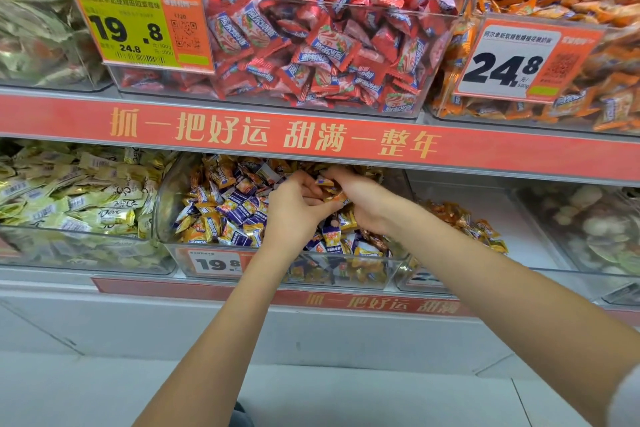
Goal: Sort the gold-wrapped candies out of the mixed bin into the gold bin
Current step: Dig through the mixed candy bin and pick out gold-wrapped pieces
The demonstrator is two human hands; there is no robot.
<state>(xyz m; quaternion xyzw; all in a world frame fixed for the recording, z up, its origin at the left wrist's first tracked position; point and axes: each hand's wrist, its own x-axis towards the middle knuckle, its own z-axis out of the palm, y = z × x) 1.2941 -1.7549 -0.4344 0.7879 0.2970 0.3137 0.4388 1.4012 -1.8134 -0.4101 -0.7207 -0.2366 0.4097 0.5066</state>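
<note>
Both hands are sunk into the clear plastic mixed bin [166,204] on the lower shelf, where purple-and-yellow wrapped candies [228,215] lie tangled with orange-gold ones. The left hand [294,204] has its fingers curled in toward the right hand [360,198], and between them sits a small cluster of gold-orange wrapped candies [330,189] — the right hand's grip is closed round them, apparently gathering several before carrying them off in one go. Whether the left hand's grip pinches a candy or only steadies the bunch, I cannot tell. The gold bin [512,208], just to the right, is a clear tub holding a sparse heap of gold-orange candies [464,222] — close enough, I judge, for a short sideways transfer.
</note>
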